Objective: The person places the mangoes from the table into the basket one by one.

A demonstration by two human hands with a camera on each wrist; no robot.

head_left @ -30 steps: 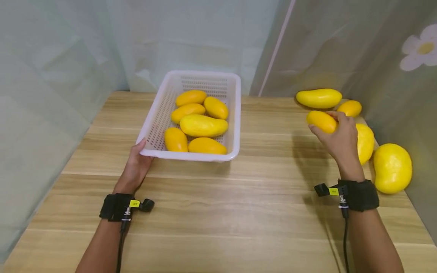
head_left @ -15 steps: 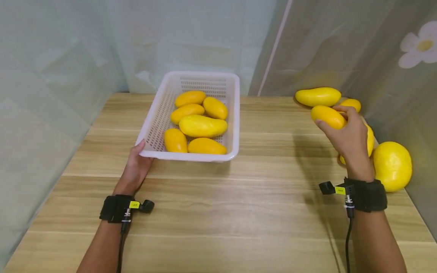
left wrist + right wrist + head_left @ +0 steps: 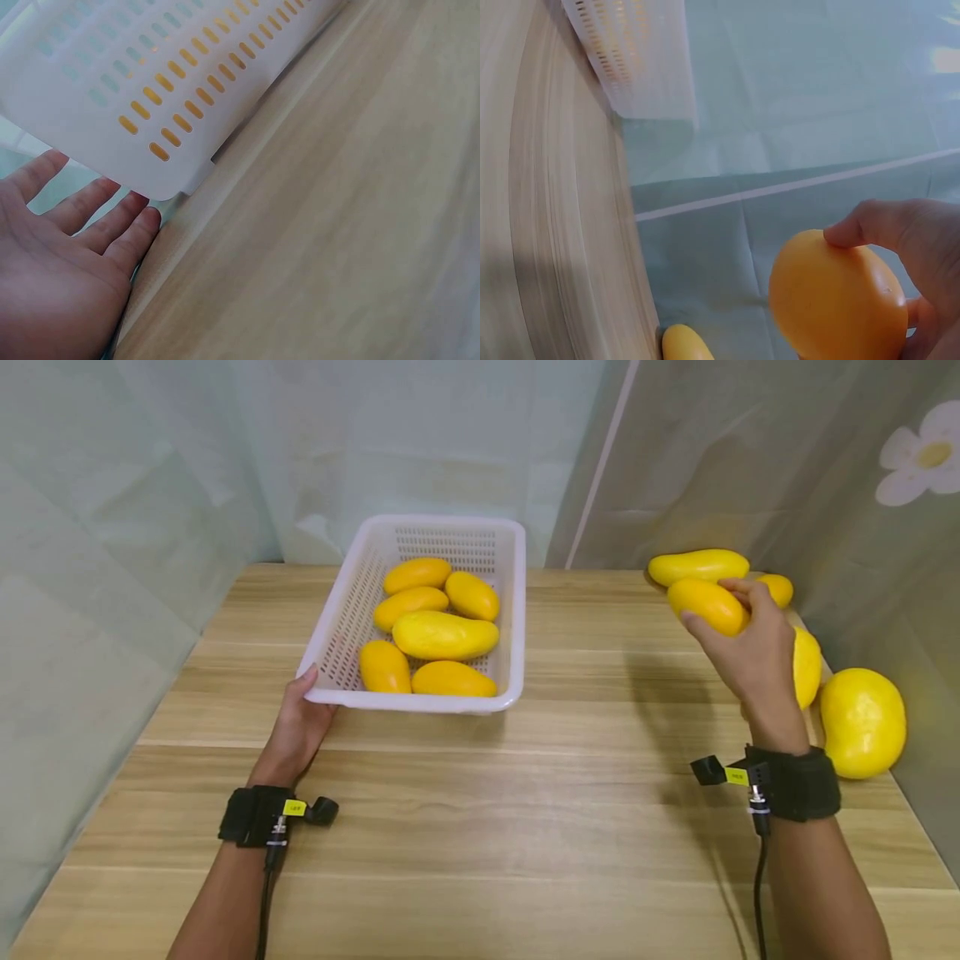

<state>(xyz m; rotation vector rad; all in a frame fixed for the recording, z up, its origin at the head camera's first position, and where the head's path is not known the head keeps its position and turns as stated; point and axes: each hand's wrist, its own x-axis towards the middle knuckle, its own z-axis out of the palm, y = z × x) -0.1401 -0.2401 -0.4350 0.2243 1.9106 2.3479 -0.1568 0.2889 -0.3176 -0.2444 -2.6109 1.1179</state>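
My right hand (image 3: 757, 656) holds an orange-yellow mango (image 3: 707, 605) above the table's right side, thumb and fingers pinching it. The right wrist view shows the thumb pressed on that mango (image 3: 836, 296). At the basket's near left corner, my left hand (image 3: 298, 731) grips the white plastic basket (image 3: 512, 635), its thumb on the rim. In the left wrist view, the fingers (image 3: 90, 206) reach to the outside of the corner. Several mangoes lie inside the basket, among them a longer yellow one (image 3: 445, 637).
Along the right side lie a long yellow mango (image 3: 693, 565), a small one (image 3: 778, 589), a large one (image 3: 862, 722) and another partly hidden behind my right hand (image 3: 807, 667). Curtain-like sheets (image 3: 450, 435) border the wooden table (image 3: 480, 827).
The held mango has risen a little; my right hand swung slightly right, then back left. My left hand and the basket have stayed in place.
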